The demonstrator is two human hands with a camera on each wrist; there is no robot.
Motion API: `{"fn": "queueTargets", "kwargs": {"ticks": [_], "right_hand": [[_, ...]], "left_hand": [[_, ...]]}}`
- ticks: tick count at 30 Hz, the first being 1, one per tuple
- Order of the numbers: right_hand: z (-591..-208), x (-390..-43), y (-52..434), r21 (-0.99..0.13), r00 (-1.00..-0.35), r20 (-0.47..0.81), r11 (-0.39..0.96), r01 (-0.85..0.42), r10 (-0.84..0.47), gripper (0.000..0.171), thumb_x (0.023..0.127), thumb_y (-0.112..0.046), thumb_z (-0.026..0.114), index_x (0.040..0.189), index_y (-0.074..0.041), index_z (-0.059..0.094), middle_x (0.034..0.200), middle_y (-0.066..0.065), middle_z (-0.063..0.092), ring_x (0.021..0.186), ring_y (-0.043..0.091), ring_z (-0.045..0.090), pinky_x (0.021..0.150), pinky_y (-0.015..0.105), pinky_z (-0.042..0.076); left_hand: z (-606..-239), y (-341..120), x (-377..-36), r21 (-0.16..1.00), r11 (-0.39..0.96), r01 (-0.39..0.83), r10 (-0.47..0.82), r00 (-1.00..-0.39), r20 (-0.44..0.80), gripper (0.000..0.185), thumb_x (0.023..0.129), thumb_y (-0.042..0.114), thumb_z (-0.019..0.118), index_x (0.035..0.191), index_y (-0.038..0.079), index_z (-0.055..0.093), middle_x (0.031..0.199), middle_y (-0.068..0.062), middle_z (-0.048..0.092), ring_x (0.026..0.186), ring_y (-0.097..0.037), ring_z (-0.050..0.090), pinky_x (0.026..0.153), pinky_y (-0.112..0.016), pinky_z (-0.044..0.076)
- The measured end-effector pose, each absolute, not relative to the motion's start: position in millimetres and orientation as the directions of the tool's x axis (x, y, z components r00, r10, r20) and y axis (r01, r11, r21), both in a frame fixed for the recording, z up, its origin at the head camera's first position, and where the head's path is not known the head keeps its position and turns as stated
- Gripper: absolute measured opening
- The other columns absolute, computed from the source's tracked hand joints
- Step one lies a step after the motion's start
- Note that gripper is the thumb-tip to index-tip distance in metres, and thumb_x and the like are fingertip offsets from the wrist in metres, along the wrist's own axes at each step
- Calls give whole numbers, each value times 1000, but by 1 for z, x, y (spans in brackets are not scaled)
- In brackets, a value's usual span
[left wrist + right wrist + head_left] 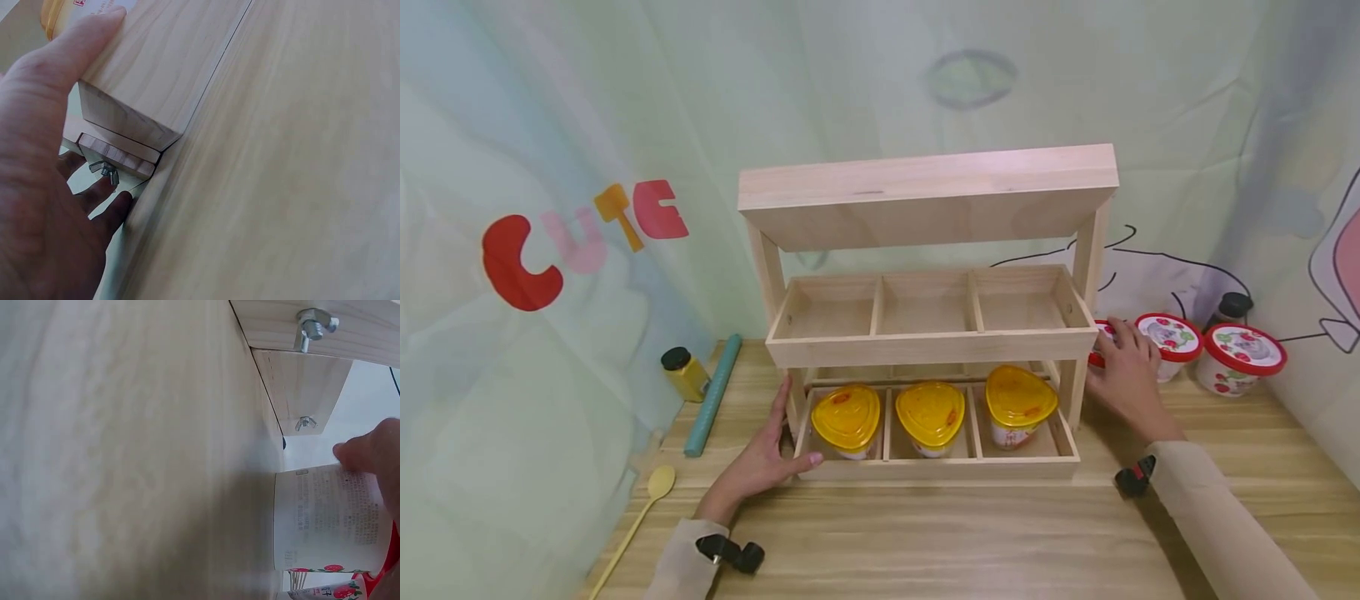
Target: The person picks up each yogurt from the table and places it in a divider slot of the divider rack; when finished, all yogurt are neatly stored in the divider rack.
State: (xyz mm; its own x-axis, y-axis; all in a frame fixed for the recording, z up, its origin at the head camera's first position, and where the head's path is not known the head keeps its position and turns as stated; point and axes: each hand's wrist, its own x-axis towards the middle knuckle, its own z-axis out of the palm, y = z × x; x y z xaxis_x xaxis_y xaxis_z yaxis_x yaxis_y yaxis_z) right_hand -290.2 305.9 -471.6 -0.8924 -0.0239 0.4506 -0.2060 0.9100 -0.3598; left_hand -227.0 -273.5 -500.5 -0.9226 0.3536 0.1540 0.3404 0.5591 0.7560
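Nearest the camera, two sleeved forearms reach out over the wooden table (pixel 925 533), each with a small black wrist camera strapped on. The left hand (pixel 760 458) lies flat against the front left corner of the wooden rack (pixel 925 346); its fingers are straight and spread, the thumb stretched along the front lip of the lower tray, and nothing is gripped. In the left wrist view the thumb (pixel 75 50) lies on the pale board while the other fingers reach under the corner near a wing nut (pixel 105 172).

Just behind that lip, the lower tray holds three yellow-lidded cups, one in each compartment: left cup (pixel 846 418), middle cup (pixel 930 414), right cup (pixel 1019 400). The right cup sits tilted and higher than the other two. Above them, the upper tray shows three bare compartments under a slanted top board.

On the right side, just past the rack's right post, the right hand (pixel 1126 375) is on a red-lidded cup (pixel 1101 342), with its fingers draped over the top and side. The right wrist view shows a fingertip (pixel 356 453) touching the cup's printed white wall (pixel 331 519). I cannot tell how tightly the fingers close around it.

Further right stand two more red-lidded cups (pixel 1240 358) and a dark-capped bottle (pixel 1231 307). At far left lie a yellow spoon (pixel 651 492), a teal roll (pixel 712 406) and a small yellow jar (pixel 683 372).
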Motion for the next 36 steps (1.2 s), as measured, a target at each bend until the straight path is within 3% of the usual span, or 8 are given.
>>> {"fn": "queueTargets", "kwargs": {"ticks": [21, 28, 36], "right_hand": [[-469, -289, 296, -374, -866, 498, 889, -266, -50, 66, 89, -22, 80, 146, 3, 58, 151, 36, 45, 140, 63, 34, 116, 82, 21], [-471, -291, 298, -366, -879, 475, 900, -238, -40, 73, 86, -27, 82, 148, 2, 57, 158, 38, 38, 145, 63, 30, 118, 83, 21], [-469, -293, 296, -335, -880, 471, 913, -232, -51, 68, 87, -27, 79, 145, 4, 60, 157, 35, 42, 147, 61, 31, 117, 83, 23]], "left_hand": [[-500, -273, -228, 766, 551, 330, 348, -926, 148, 134, 89, 31, 88, 171, 36, -18, 179, -30, -3, 159, -63, 24, 123, -80, 23], [-500, -274, -228, 781, 535, 324, 350, -926, 145, 135, 88, 30, 89, 171, 40, -18, 180, -29, -1, 159, -61, 25, 124, -80, 24], [-500, -275, -227, 777, 534, 335, 353, -923, 156, 136, 88, 28, 89, 170, 40, -18, 180, -29, 1, 159, -61, 26, 124, -80, 24]]}}
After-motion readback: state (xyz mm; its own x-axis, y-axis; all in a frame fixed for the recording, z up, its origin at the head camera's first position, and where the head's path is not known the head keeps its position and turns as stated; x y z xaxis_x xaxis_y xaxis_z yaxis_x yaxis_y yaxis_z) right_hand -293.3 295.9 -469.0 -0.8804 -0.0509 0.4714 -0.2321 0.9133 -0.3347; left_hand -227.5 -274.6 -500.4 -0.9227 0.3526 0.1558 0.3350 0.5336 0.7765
